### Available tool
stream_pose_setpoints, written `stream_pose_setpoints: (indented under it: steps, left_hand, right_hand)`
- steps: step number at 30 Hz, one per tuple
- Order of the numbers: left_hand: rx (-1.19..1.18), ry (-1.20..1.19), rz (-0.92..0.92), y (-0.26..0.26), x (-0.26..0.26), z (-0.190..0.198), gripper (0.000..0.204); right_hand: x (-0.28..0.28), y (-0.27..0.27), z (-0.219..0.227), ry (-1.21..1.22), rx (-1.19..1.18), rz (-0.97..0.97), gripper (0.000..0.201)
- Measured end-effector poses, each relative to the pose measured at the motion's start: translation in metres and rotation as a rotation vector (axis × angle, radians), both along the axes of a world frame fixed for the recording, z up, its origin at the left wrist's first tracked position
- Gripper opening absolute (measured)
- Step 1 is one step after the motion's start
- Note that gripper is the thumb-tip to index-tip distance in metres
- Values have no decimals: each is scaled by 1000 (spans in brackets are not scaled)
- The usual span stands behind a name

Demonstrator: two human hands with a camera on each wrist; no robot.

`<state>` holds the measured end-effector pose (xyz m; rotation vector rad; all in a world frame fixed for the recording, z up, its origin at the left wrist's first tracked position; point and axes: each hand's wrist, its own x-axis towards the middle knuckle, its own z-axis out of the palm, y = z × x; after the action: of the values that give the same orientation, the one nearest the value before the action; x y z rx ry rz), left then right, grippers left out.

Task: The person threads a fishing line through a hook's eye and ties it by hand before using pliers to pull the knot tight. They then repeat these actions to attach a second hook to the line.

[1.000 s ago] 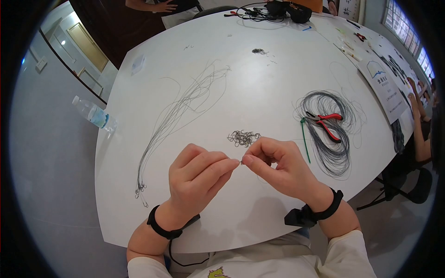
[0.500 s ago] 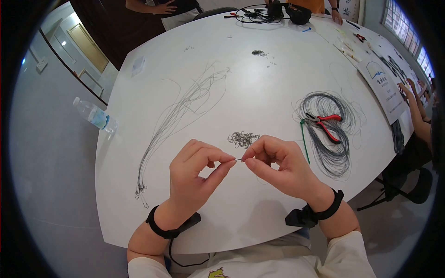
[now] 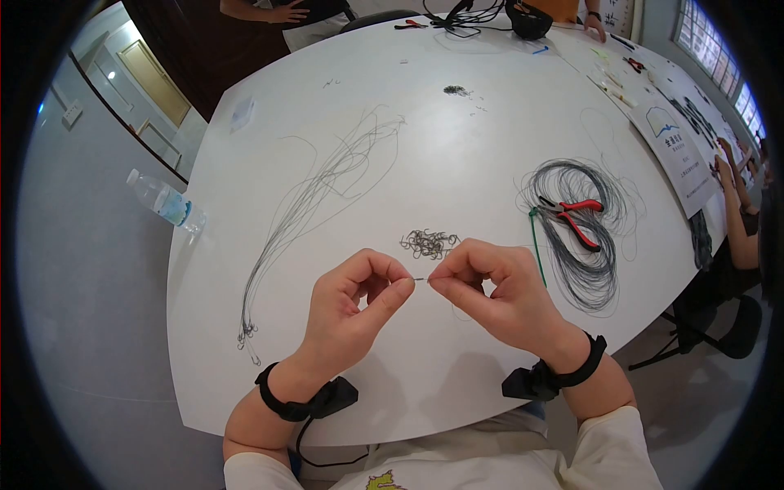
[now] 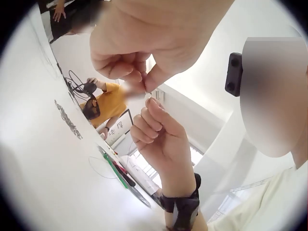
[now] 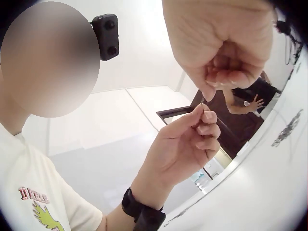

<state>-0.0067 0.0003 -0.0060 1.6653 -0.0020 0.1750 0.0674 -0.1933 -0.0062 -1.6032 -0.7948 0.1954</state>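
Observation:
In the head view my left hand (image 3: 355,304) pinches a small fish hook (image 3: 419,280) between thumb and forefinger, its dark shank pointing at the other hand. Most of the hook is hidden by the fingertips. My right hand (image 3: 500,290) faces it, thumb and forefinger pinched on a thin fishing line, barely visible, with a faint strand curving below. The fingertips of both hands are close together above the white table (image 3: 408,367). Just beyond them lies a pile of fish hooks (image 3: 429,243).
To the left lie long lines with hooks tied at their ends (image 3: 247,333), and a water bottle (image 3: 167,200). On the right, red-handled pliers (image 3: 584,220) rest on a coil of line (image 3: 592,282) beside a green tie (image 3: 538,249). Black cables (image 3: 465,24) lie at the far edge.
The left fingertips have drawn back slightly from the right ones, and the left fingers have curled in. More of the dark shank shows. The right hand has hardly moved.

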Motion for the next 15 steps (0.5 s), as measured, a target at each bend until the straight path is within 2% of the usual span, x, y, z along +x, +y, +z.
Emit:
stream_pose_setpoints:
  steps: [6,9,11,15]
  left_hand:
    - [238,-48,-20,7,-1,3,5]
    - [162,-36,34,4,0,2,9]
    - [54,97,-22,4,-1,4,10]
    - [-121,206,-83,4,0,7,11]
  right_hand:
    - [1,-1,3,23,-66,-1,9]
    - [1,0,3,-10,-72,-4,9]
    - [1,0,1,-34,-75,-15,8]
    - [1,1,0,-126,-88,-44,6]
